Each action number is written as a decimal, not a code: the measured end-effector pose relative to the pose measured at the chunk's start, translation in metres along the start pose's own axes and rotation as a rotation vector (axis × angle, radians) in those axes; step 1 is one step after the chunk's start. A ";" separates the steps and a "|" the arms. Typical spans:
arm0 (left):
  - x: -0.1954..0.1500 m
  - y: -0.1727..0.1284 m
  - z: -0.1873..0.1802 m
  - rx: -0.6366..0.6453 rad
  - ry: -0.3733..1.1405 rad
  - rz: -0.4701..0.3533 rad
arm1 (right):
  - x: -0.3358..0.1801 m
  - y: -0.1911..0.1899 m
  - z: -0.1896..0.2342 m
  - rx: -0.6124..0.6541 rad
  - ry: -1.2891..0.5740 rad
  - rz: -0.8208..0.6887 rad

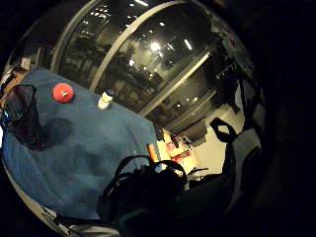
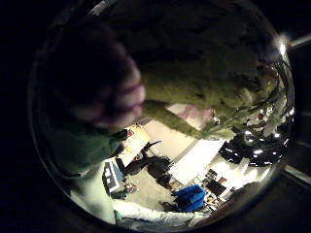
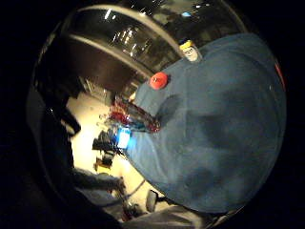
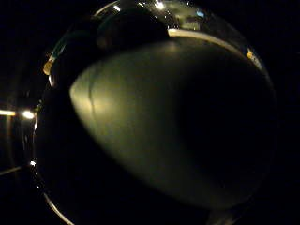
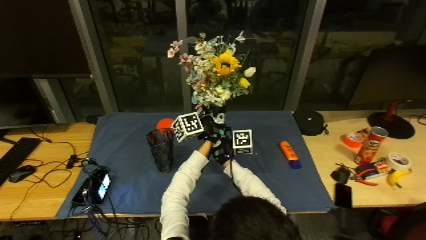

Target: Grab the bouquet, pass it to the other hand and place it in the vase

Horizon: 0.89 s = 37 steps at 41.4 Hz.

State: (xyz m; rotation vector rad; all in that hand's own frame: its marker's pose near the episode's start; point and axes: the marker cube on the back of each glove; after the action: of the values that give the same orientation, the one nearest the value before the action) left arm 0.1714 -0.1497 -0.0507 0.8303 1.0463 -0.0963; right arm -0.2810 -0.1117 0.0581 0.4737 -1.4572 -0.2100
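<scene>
Outside view: both hands, left hand (image 5: 208, 134) and right hand (image 5: 224, 147), grasp the bouquet (image 5: 216, 70) upright above the blue cloth's (image 5: 133, 172) middle. Top-heavy, fragile blooms; hold by stems. Vase (image 5: 162, 149) stands near the cloth's left edge.

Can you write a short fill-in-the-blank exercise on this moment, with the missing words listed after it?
1. The bouquet is held upright above the ____ cloth.
2. The dark vase stands on the cloth, to the person's ____ of the hands.
3. At the bouquet's stems, left hand and right hand are ____.
4. The vase is ____ of flowers.

Missing words: blue; left; together; empty
</scene>
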 end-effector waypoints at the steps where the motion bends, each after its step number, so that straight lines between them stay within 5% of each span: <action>1: 0.000 -0.002 -0.001 -0.006 -0.002 -0.006 | -0.001 0.001 -0.001 -0.030 0.004 0.000; 10: 0.007 -0.038 -0.023 0.041 -0.038 -0.032 | 0.011 0.003 -0.023 -0.241 0.050 -0.025; 18: 0.015 -0.079 -0.057 0.147 -0.081 -0.002 | 0.015 -0.014 -0.054 -0.260 0.115 -0.157; 22: 0.019 -0.104 -0.081 0.230 -0.122 0.007 | 0.015 -0.016 -0.072 -0.236 0.192 -0.020; 37: -0.011 -0.165 -0.142 0.461 -0.184 0.022 | 0.033 -0.020 -0.091 -0.219 0.233 -0.011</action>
State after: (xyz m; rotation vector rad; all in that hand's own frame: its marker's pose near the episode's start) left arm -0.0110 -0.1764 -0.1676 1.2237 0.8509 -0.3992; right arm -0.1850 -0.1273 0.0754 0.3163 -1.1883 -0.3097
